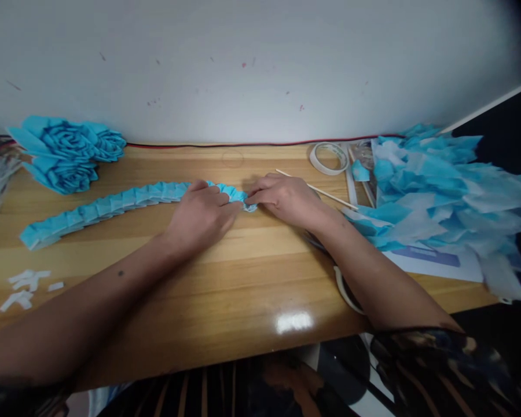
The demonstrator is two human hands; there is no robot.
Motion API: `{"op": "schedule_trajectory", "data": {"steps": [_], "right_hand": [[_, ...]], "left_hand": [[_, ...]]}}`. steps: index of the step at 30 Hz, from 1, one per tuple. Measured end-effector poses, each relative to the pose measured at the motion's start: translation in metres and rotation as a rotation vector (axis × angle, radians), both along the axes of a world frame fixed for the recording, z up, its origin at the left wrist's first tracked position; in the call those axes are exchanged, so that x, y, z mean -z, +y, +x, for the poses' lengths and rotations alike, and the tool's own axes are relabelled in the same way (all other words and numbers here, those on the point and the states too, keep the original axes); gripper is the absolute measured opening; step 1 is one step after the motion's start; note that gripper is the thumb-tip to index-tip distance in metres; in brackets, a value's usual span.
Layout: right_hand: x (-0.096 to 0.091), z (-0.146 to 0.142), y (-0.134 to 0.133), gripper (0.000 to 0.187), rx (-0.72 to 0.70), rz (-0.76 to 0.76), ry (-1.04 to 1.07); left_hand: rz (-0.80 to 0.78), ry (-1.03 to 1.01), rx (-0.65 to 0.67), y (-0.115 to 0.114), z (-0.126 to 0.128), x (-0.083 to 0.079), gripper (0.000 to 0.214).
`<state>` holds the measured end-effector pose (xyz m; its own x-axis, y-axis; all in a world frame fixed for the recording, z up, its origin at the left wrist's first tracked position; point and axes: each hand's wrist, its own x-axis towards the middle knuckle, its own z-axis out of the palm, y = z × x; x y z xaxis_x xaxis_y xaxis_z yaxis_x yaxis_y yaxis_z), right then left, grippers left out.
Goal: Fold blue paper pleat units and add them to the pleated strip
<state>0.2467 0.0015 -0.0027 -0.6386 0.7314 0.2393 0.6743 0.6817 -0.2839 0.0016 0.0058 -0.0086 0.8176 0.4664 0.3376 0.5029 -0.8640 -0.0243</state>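
A long strip of folded blue paper petals (113,205) lies across the wooden table (226,284), running from the left to the middle. My left hand (202,214) presses on the strip's right end with fingers curled over it. My right hand (284,197) pinches the rolled tip of the same strip, fingers closed around it. A thin wooden stick (316,190) lies just behind my right hand.
Finished blue paper roses (69,153) sit at the back left. A roll of white tape (329,157) stands at the back right beside a heap of cut blue paper pieces (434,185). White paper scraps (26,286) lie at the left front. A white wall (243,63) closes the back.
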Motion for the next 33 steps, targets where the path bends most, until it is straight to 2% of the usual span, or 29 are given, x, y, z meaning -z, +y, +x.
{"op": "schedule_trajectory", "data": {"steps": [5,7,14,21,24,27,29,33], "right_hand": [[-0.006,-0.002,-0.004,0.038,0.03,-0.013,-0.056],[-0.007,-0.003,-0.005,0.039,0.041,-0.014,-0.055],[-0.007,-0.002,-0.004,0.038,0.048,-0.035,-0.06],[-0.006,-0.002,-0.005,0.037,0.059,-0.085,-0.006],[-0.002,0.001,-0.003,0.035,0.089,-0.163,0.139],[0.0,0.008,0.0,0.03,0.196,-0.261,0.355],[-0.001,0.012,0.002,0.024,0.219,-0.303,0.406],[-0.002,0.015,0.004,0.013,0.087,-0.304,0.308]], "left_hand": [[0.032,-0.24,-0.012,-0.001,-0.003,-0.009,0.03],[0.024,-0.258,-0.023,-0.002,-0.004,-0.01,0.028],[-0.033,-0.083,-0.03,-0.002,-0.003,-0.004,0.033],[-0.058,-0.001,-0.02,0.0,-0.003,0.0,0.029],[-0.087,0.057,-0.029,-0.001,-0.002,-0.002,0.029],[-0.076,0.103,-0.043,-0.003,-0.001,-0.005,0.027],[-0.061,0.116,-0.042,-0.005,0.0,-0.006,0.026],[-0.062,0.115,-0.045,-0.009,0.002,-0.007,0.026]]}}
